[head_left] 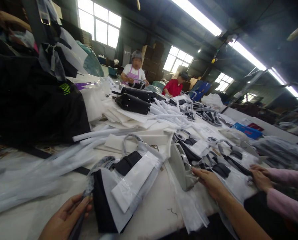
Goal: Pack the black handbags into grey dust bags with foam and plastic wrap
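Note:
My left hand [64,216] is at the bottom left, its fingers closed round the plastic-wrapped strap [94,173] of a black and grey handbag [109,200]. That handbag lies on the white table with white paper padding [134,181] against it. My right hand [210,182] reaches forward at the lower right. Its fingers are stretched out against the side of a grey handbag [180,165] that stands tilted on the table. A clear plastic sleeve [189,206] lies just below that bag.
A co-worker's two hands in pink sleeves [261,176] work at the right among wrapped bags. Black handbags [132,103] and white foam sheets [129,133] pile up mid-table. A black heap [34,106] fills the left. Two people sit at the far end.

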A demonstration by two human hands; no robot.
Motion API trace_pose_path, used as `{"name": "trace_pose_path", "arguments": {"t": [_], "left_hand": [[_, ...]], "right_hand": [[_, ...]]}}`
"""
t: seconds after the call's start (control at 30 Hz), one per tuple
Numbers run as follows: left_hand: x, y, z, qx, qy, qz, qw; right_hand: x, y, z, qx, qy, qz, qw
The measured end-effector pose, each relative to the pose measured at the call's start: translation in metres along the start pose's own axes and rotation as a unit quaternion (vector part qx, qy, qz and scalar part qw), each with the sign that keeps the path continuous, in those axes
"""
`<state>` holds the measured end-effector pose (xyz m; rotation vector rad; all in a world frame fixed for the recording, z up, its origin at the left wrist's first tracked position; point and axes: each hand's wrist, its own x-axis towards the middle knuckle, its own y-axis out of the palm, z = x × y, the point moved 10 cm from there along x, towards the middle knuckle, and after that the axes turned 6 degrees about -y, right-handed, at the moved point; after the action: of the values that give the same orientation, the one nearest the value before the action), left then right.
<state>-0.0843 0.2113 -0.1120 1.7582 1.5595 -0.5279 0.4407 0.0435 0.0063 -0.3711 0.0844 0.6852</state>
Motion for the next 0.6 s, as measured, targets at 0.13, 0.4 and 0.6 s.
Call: {"name": "trace_pose_path", "arguments": {"t": [0.13, 0.4, 0.6], "left_hand": [[-0.002, -0.005, -0.005, 0.010, 0.023, -0.028, 0.999], [0.003, -0.005, 0.005, -0.014, -0.003, -0.008, 1.000], [0.008, -0.007, 0.012, -0.032, -0.029, -0.001, 0.999]], "right_hand": [[-0.007, -0.014, 0.012, 0.040, -0.029, -0.056, 0.997], [-0.052, -0.034, -0.013, 0.076, 0.014, -0.080, 0.994], [-0.057, -0.029, -0.051, 0.085, 0.030, -0.104, 0.990]]}}
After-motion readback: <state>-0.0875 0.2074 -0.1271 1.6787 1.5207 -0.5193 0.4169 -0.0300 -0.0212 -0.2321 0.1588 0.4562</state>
